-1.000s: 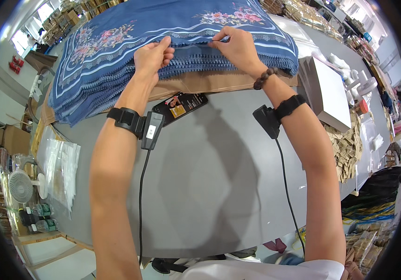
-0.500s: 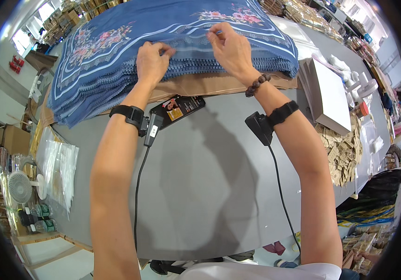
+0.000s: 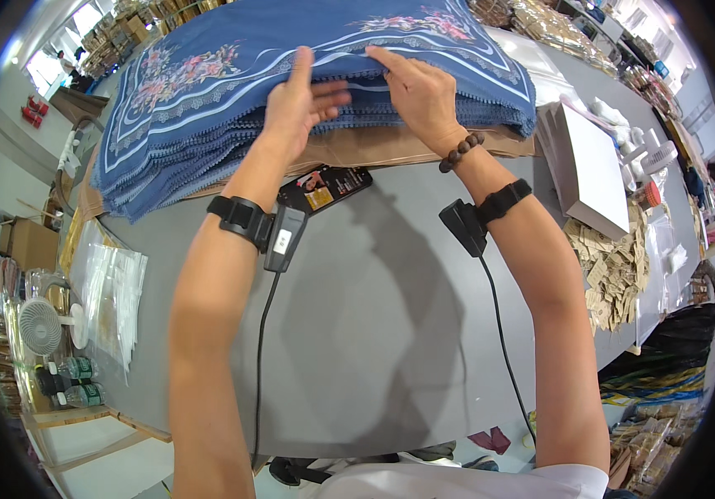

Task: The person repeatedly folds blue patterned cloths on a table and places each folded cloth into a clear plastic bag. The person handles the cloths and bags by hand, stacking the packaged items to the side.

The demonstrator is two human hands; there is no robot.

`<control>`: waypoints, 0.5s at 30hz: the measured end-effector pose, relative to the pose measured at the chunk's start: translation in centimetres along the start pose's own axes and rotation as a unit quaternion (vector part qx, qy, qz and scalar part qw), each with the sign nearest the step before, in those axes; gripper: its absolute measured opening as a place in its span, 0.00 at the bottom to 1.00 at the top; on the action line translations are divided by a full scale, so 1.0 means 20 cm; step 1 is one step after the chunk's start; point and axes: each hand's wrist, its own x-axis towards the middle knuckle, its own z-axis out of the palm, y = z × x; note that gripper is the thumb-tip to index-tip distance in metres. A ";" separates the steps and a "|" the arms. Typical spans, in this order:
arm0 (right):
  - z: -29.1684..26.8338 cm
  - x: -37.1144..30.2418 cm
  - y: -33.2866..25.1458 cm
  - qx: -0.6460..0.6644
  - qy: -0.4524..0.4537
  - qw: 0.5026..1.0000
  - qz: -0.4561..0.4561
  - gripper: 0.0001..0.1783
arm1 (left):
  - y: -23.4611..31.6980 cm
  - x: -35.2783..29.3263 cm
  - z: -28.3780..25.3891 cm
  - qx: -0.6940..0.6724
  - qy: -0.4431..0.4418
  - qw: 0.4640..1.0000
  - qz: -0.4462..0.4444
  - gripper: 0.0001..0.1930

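Note:
A tall stack of blue floral scarves [image 3: 291, 37] with white borders and toothed edges lies at the far side of the table. My left hand [image 3: 297, 108] is at the stack's near edge, thumb raised and fingers spread, slightly blurred, with nothing held. My right hand [image 3: 425, 96] is to the right of it, index finger stretched over the top scarf and the scarf's raised near edge between finger and thumb. The other fingers of that hand curl and are partly hidden. Brown paper [image 3: 357, 148] shows under the stack.
On the grey table [image 3: 357, 333] a dark printed card [image 3: 345, 185] lies near my left wrist. Clear plastic bags [image 3: 116, 291] are at left. A white box-like stack [image 3: 594, 179], a pile of brown tags [image 3: 611, 270] and a small fan [image 3: 658, 156] stand right.
My left hand has opened from a pinch, its thumb lifting and fingers spreading, and moved slightly right. The right index finger has stretched out leftward over the scarf.

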 end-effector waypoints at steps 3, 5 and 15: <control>-0.09 -0.04 0.12 -0.087 -0.034 0.996 -0.004 0.17 | 0.05 0.05 -0.06 -0.129 0.066 0.987 0.069 0.19; -0.22 -0.07 0.24 -0.170 -0.089 0.976 0.098 0.17 | 0.08 0.03 -0.17 -0.133 0.112 0.975 0.140 0.17; -1.04 -0.18 0.30 -0.110 -0.008 0.990 0.083 0.12 | 0.08 0.04 -0.59 -0.171 0.287 0.933 0.136 0.16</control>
